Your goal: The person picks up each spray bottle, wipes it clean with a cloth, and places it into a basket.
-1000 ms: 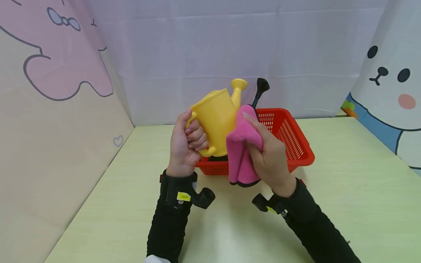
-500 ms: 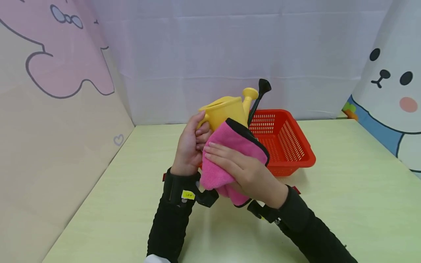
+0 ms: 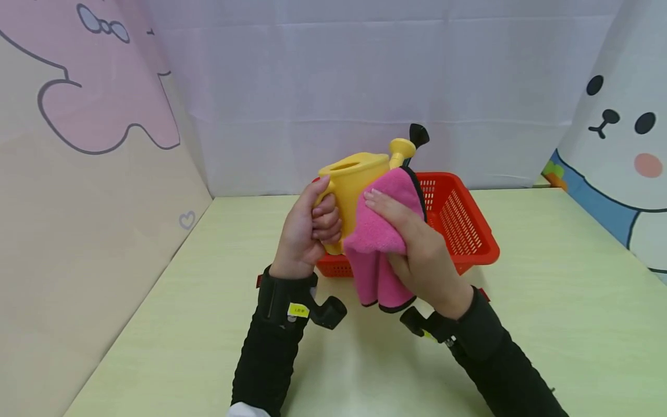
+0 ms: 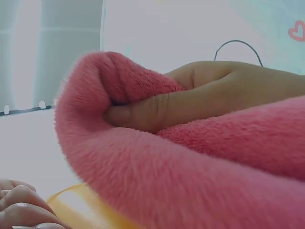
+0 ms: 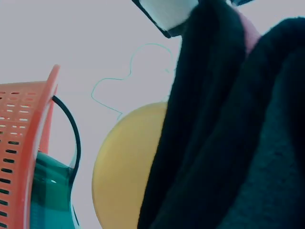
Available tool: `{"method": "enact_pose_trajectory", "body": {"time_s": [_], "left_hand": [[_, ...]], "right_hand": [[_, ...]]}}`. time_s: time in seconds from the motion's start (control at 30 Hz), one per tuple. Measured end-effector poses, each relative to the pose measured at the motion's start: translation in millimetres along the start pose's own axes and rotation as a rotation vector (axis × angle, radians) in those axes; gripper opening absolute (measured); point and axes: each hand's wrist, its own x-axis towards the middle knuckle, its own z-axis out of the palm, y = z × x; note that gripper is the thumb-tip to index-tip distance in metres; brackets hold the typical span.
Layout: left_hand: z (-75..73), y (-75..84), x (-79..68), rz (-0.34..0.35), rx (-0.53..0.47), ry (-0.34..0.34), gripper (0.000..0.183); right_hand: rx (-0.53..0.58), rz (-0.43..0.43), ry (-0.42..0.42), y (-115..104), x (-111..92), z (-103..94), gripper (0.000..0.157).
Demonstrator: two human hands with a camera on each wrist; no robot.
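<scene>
In the head view, a yellow watering can (image 3: 350, 194) with a sprinkler spout is raised before the basket, its open top tilted toward me. My left hand (image 3: 308, 231) grips its handle, fingers curled round it. My right hand (image 3: 428, 258) holds a folded pink cloth (image 3: 365, 255) with black edging against the can's spout side, hiding much of that side. The left wrist view has the right hand's thumb (image 4: 143, 112) pressed into the plush cloth (image 4: 124, 162), with yellow below. In the right wrist view, the can's rounded bottom (image 5: 126, 171) shows beside the cloth's dark folds (image 5: 200, 157).
Behind the hands, a red slotted basket (image 3: 484, 252) stands on the pale table (image 3: 547, 324). A black sprinkler head (image 3: 418, 135) rises above it. The right wrist view shows a dark green body (image 5: 50, 191) with a black curved handle by the basket. Curtain walls enclose the table.
The can has turned more upright, its top now visible, and shifted slightly right. The cloth went down and left over its lower part, then back up to the right onto its spout side.
</scene>
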Motion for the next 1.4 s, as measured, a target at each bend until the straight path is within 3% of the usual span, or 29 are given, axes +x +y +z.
{"method": "enact_pose_trajectory", "body": {"time_s": [0.13,0.27,0.57,0.77,0.87,0.97,1.03,1.2,1.4], "left_hand": [[1.7,0.8,-1.8,-0.015,-0.019,-0.031,0.046],[3.2,1.4,-4.6,-0.027,-0.022,-0.054,0.045],[6.3,1.7,-9.4,-0.05,0.03,-0.132,0.044],[8.5,1.2,-9.0,-0.037,0.066,-0.117,0.044],[10.4,-0.1,-7.6,-0.034,0.088,-0.1,0.043],[11.9,-2.0,-6.7,-0.035,0.106,-0.084,0.043],[12.4,-3.8,-6.4,-0.039,0.115,-0.073,0.042],[14.0,-10.9,-3.6,-0.06,0.165,-0.04,0.04],[20.0,-17.7,1.6,-0.098,0.219,0.026,0.03]], "right_hand": [[0.002,0.105,0.095,5.7,0.7,-6.4,0.038],[-0.015,0.267,0.165,13.0,0.4,-15.8,0.036],[-0.001,0.626,0.173,19.9,0.0,-28.8,0.029],[0.127,0.767,0.359,11.3,0.4,-18.1,0.029],[0.213,0.673,0.488,8.0,1.0,-11.1,0.022],[0.208,0.459,0.563,6.6,1.3,-4.6,0.021],[0.142,0.31,0.56,5.2,0.3,-0.8,0.024],[-0.029,0.042,0.401,-2.1,-2.7,5.4,0.029],[-0.046,-0.176,0.164,-8.7,-3.4,9.7,0.03]]}}
